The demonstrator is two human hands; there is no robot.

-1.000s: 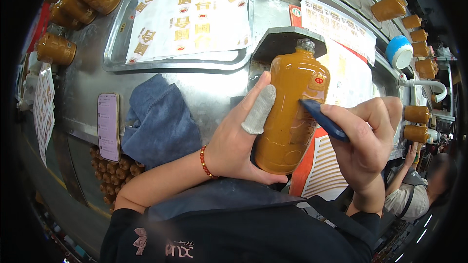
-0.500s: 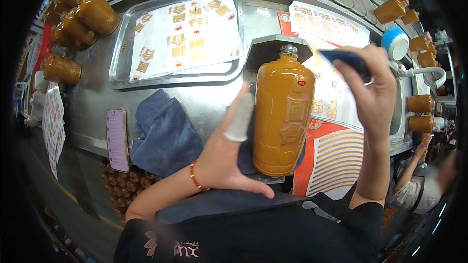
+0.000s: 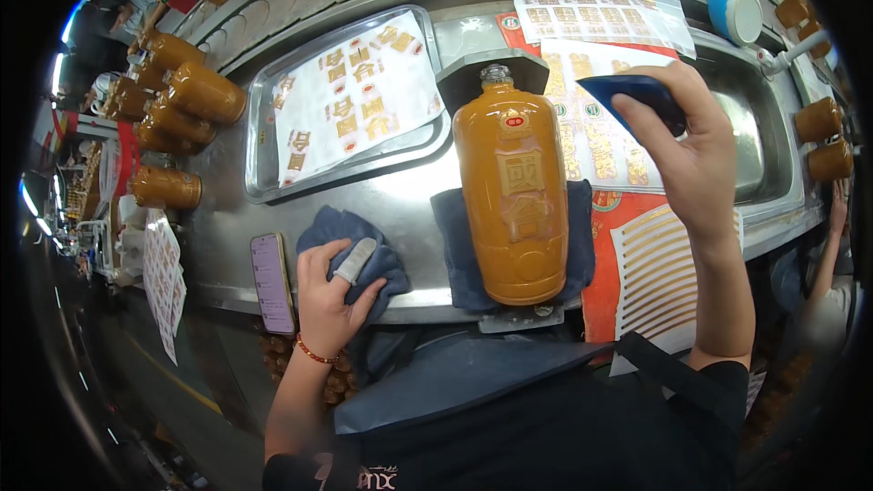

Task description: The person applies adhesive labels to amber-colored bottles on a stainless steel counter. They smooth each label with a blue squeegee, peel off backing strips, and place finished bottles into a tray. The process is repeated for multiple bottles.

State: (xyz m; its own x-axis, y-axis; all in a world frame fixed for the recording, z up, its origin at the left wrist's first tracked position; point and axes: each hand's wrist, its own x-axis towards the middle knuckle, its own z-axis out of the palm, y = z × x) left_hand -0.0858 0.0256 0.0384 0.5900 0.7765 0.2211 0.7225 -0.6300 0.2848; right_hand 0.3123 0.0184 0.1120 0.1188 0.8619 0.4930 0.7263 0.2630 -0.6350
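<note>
A large orange ceramic bottle (image 3: pixel 515 191) with raised gold characters lies on a dark blue cloth (image 3: pixel 573 245) in a grey holder on the steel bench. My left hand (image 3: pixel 332 295), with a bandaged finger, rests on a second crumpled blue cloth (image 3: pixel 359 245) to the left of the bottle and grips it. My right hand (image 3: pixel 691 145) is raised to the right of the bottle's neck and holds a flat dark blue scraper (image 3: pixel 632 91) above the label sheets.
A steel tray (image 3: pixel 264 177) with a sheet of gold labels sits at the upper left. More label sheets (image 3: pixel 600 18) lie at the upper right. Several orange bottles (image 3: pixel 182 91) stand along the left and right. A phone (image 3: pixel 273 282) lies near the bench edge. A blue-and-white tape roll (image 3: pixel 735 7) is at the back.
My left hand has let go of the bottle and dropped onto the blue cloth at the left. The bottle now lies on its cloth. My right hand lifted the scraper away.
</note>
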